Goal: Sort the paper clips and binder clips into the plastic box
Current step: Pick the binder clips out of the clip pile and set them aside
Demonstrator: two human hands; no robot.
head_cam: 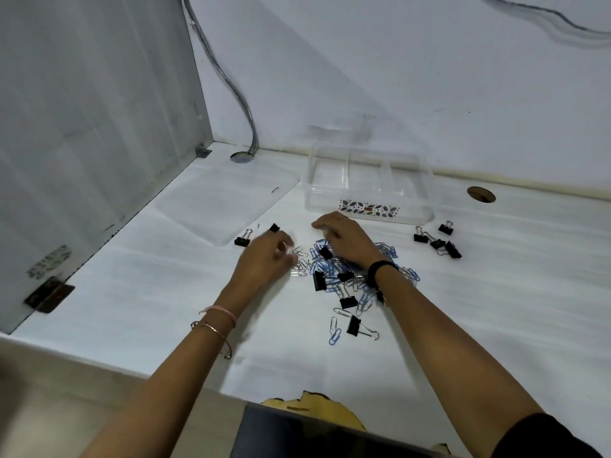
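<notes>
1. Clear plastic box (368, 180), w/ dividers, sits on the white tabletop (132, 309) just beyond the right hand (344, 238); looks empty.
2. Mixed pile of blue and silver paper clips (334, 279) and black binder clips (319, 280) lies under and just behind the right hand, whose fingers curl down over it; can't tell if it holds anything.
3. Left hand (264, 259) hovers at the pile's left edge, blurred, fingers loosely curled; grip unclear.
4. Four more binder clips lie well right of the right hand, two beyond the left hand.
5. Judgement: right hand is nearer the box, so lifts go forward.
</notes>
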